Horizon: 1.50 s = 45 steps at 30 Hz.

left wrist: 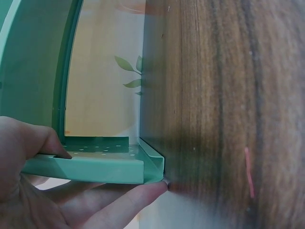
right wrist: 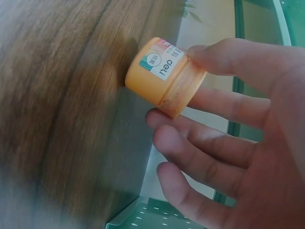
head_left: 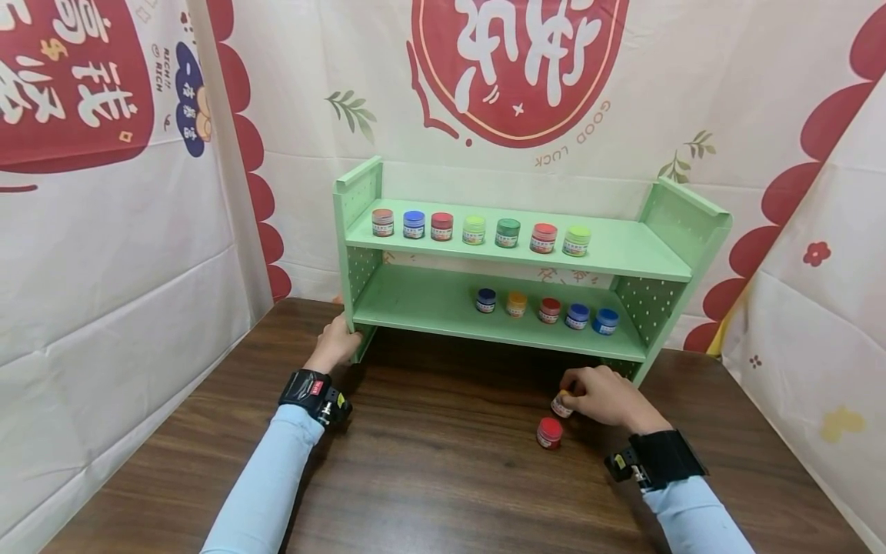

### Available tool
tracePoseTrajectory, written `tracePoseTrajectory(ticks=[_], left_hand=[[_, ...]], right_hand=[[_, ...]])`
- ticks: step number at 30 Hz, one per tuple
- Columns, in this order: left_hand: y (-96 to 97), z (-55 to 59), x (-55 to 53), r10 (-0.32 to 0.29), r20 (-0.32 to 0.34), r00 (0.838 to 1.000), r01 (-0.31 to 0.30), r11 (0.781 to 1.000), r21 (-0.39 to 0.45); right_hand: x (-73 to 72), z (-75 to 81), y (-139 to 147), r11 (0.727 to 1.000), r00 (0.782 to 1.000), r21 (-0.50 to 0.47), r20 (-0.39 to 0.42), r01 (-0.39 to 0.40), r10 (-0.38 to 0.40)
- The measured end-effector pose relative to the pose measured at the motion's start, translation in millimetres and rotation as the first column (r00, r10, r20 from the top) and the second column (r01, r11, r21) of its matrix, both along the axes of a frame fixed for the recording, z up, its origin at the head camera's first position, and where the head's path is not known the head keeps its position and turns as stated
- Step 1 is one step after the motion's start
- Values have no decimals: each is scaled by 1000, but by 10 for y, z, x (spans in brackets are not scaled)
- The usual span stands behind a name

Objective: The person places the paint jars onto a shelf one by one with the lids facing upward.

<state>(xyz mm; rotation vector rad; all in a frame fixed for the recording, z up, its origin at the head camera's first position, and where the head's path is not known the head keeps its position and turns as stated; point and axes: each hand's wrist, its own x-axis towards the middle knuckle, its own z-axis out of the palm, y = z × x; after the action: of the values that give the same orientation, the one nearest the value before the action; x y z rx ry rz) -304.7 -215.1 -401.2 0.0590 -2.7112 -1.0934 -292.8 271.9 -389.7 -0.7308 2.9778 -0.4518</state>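
Observation:
A green two-tier shelf point(head_left: 422, 296) stands on the brown wooden table point(head_left: 429, 454). My left hand point(head_left: 335, 343) grips the front edge of its left side panel point(left wrist: 95, 170), low down, thumb on one face and fingers on the other. Over the table, before the shelf's right end, my right hand point(head_left: 609, 398) pinches an orange paint jar point(right wrist: 155, 69) around its lid. The jar is tilted; whether its base touches the table I cannot tell. Just in front of that hand, a red paint jar point(head_left: 550, 433) sits upright on the table.
Several paint jars line the upper tier, from a brownish-red jar point(head_left: 383, 223) to a lime green jar point(head_left: 576, 241). The lower tier bears several more, including a yellow-orange jar point(head_left: 516, 304) and a blue jar point(head_left: 605, 322). A printed cloth point(head_left: 304, 208) hangs behind the shelf.

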Motion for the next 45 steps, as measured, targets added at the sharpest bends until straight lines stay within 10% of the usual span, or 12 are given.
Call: tracePoseTrajectory(ticks=[33, 45], left_hand=[[-50, 34, 26, 4, -11, 1000, -4, 1000, -16], [-17, 1, 13, -4, -20, 1000, 4, 1000, -13]], right_hand=[[34, 299, -49, 998, 991, -43, -123, -55, 49], [161, 664, -616, 968, 931, -56, -292, -243, 217]])
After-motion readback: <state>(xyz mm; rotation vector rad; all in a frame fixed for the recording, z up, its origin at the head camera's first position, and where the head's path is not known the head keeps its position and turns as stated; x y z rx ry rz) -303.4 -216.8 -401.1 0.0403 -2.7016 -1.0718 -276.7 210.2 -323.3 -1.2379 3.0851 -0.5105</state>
